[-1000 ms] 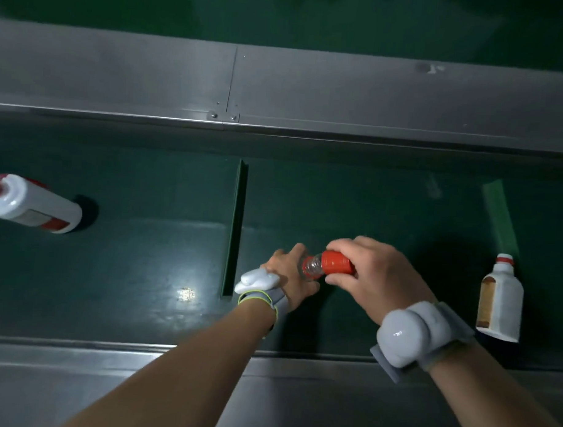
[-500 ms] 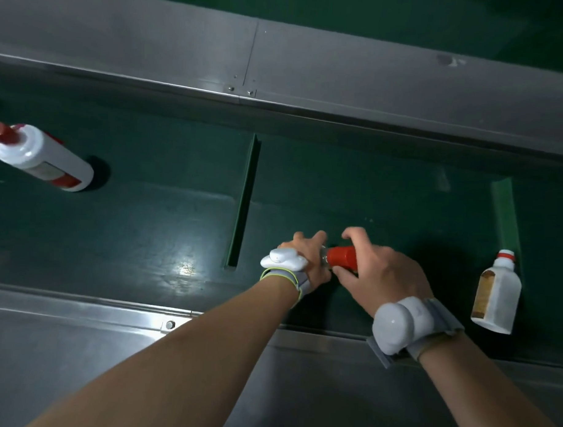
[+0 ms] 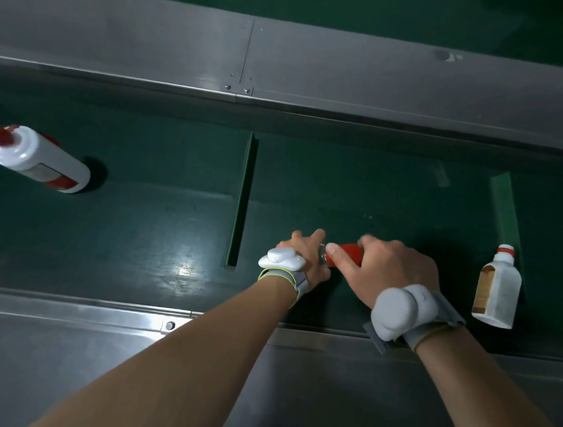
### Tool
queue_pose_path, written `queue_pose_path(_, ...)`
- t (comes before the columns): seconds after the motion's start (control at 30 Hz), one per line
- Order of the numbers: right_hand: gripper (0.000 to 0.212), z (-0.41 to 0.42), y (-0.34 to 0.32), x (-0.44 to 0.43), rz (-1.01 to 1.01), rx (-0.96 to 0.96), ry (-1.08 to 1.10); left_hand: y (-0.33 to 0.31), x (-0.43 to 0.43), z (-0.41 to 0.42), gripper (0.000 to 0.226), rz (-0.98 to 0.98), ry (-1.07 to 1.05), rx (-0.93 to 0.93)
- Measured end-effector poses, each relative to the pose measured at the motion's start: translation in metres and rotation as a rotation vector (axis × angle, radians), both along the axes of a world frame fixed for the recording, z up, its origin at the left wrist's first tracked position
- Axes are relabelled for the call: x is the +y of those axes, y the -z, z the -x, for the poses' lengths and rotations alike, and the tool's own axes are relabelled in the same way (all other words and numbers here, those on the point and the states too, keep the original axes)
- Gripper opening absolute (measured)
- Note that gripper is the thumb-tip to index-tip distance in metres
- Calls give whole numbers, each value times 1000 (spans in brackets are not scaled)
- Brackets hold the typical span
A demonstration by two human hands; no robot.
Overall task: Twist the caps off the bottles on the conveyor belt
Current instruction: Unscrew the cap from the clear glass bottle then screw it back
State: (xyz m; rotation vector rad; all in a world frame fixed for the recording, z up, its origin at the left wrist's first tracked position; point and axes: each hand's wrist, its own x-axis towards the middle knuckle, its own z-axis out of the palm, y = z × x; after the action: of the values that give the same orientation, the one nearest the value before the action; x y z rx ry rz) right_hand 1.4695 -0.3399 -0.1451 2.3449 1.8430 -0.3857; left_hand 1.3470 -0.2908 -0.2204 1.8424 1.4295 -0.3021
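My left hand (image 3: pixel 307 255) grips a bottle low over the green conveyor belt (image 3: pixel 145 227); the bottle's body is hidden under the hand, with only a sliver of clear neck showing. My right hand (image 3: pixel 386 271) is closed around its red cap (image 3: pixel 347 252). A white bottle with a red cap (image 3: pixel 36 160) stands at the far left of the belt. Another white bottle with a brown label and a red-ringed neck (image 3: pixel 497 289) stands at the right, close to my right wrist.
A grey metal rail (image 3: pixel 342 78) runs along the belt's far side, and a metal ledge (image 3: pixel 78 318) along the near side. A raised green cleat (image 3: pixel 242 199) crosses the belt left of my hands; a lighter green cleat (image 3: pixel 505 208) sits behind the right bottle.
Both hands have dropped lower onto the belt with the bottle. My right hand's fingers have shifted round the red cap. The left bottle sits a little further right in view.
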Motion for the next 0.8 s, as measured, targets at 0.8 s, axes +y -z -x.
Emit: queue_pose_path(0.8,41,11,4,-5,-74,7,-81,-1,2,1,38,-6,-3,-10)
